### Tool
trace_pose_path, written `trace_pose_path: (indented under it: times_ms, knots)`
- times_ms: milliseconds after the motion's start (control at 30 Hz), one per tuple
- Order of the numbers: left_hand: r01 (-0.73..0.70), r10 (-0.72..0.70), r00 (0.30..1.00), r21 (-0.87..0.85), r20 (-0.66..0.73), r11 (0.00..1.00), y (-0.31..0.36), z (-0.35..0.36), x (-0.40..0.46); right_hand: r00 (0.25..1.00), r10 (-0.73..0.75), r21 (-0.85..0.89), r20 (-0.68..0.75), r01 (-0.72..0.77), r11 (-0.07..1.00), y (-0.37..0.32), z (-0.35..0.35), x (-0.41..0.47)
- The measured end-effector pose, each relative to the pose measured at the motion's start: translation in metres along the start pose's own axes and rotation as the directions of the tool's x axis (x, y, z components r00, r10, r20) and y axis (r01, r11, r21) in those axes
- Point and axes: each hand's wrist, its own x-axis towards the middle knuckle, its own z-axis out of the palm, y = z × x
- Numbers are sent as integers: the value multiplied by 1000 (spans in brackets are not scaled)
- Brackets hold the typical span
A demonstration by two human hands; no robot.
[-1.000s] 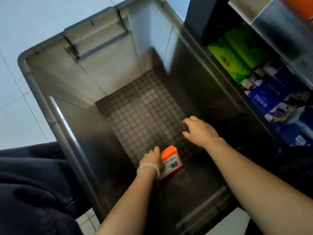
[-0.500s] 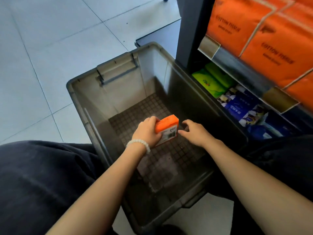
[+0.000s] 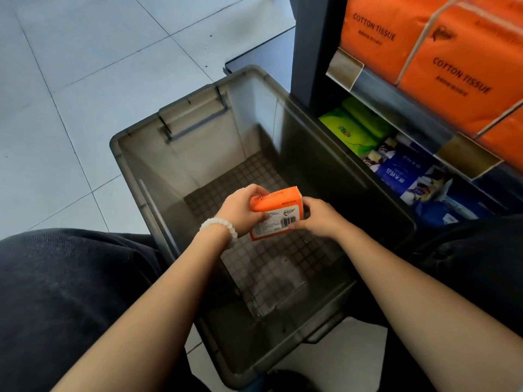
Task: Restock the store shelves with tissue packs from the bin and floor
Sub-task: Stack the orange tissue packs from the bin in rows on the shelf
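Over the grey bin (image 3: 135, 176), my left hand (image 3: 240, 210) and right hand (image 3: 319, 219) both grip one orange tissue pack (image 3: 276, 210). Beside it, shelves (image 3: 396, 108) hold big orange packs (image 3: 441, 58), green packs (image 3: 353, 128), blue packs (image 3: 402, 174). Pale tiled floor (image 3: 85, 80).

Open-topped bin (image 3: 133, 176) with bare grid floor; shelf edge (image 3: 396, 108) close along its right wall.
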Motion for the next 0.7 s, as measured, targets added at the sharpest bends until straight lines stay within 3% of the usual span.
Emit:
trace_pose_path:
  times_ms: [200, 367, 500, 700]
  knots:
    - [179, -178, 984, -24, 17, 984, -13, 3, -2, 999, -16, -42, -45, 15, 999, -1, -4, -5]
    - [231, -221, 972, -162, 77, 959, -11, 6, -4, 998, -2, -29, -55, 0, 1000, 4, -5, -8]
    - [201, -198, 979, -119, 43, 972, -8, 10, -3, 999, 21, 5, -50, -20, 1000, 6, -4, -9]
    - [175, -184, 982, -189, -36, 966, -10, 14, 1, 993, 110, 247, 34, -115, 962, 3, -3, -6]
